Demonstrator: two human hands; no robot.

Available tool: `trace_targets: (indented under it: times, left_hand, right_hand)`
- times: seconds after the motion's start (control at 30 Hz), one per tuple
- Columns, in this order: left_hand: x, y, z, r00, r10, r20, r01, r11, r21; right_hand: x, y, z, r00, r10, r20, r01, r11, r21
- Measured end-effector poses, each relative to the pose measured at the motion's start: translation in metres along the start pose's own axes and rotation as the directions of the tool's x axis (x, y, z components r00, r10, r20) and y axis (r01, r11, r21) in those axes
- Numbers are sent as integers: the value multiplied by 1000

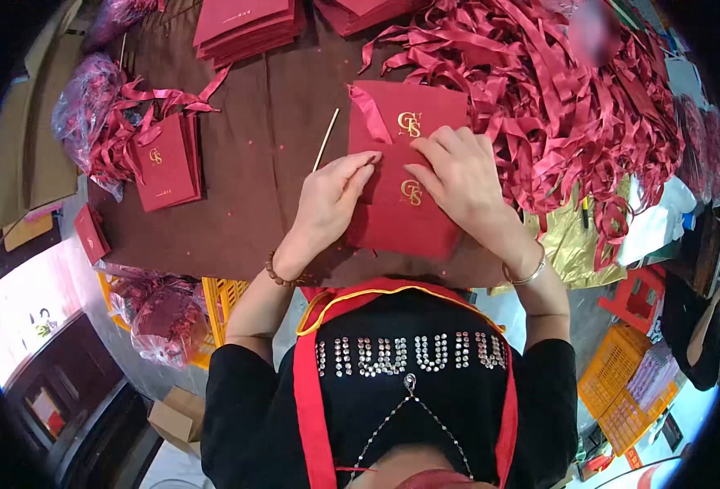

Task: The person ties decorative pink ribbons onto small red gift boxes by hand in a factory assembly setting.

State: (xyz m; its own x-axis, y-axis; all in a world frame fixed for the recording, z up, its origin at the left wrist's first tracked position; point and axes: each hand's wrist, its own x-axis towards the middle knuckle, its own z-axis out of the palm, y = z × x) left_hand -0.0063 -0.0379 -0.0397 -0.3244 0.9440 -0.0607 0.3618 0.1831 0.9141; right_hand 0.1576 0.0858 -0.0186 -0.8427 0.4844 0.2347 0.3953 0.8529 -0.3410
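Note:
Two red paper gift bags with gold logos lie in front of me, the nearer bag (396, 224) overlapping the farther bag (437, 98). At the nearer bag's upper left edge, my left hand (331, 200) pinches thumb and forefinger together on a small dark bit I cannot make out. My right hand (466, 175) grips that bag's upper right part, thumb on its front beside the logo and fingers bent above. A pink-red ribbon (370, 114) lies across the farther bag's left side. Left of the bags is a thin pale stick (325, 140).
A large heap of red ribbons (555, 122) covers the table's right side. Stacked red bags (246, 33) are at the back. More bags (168, 163) lie left beside a plastic-wrapped bundle (91, 106). Orange crates (620, 391) stand below the brown-covered table (237, 220).

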Motion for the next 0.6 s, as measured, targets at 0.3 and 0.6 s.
trace_targets:
  times: [0.3,0.6]
  left_hand:
    - [-8,0,4,988,155,-15,-152,981,124]
    - [-18,10,-2,993,37,-116,-39,999,-17]
  right_hand:
    - [10,4,-1,883,97,459,-348,791,503]
    - [9,12,2,786,124,605,-541,611,578]
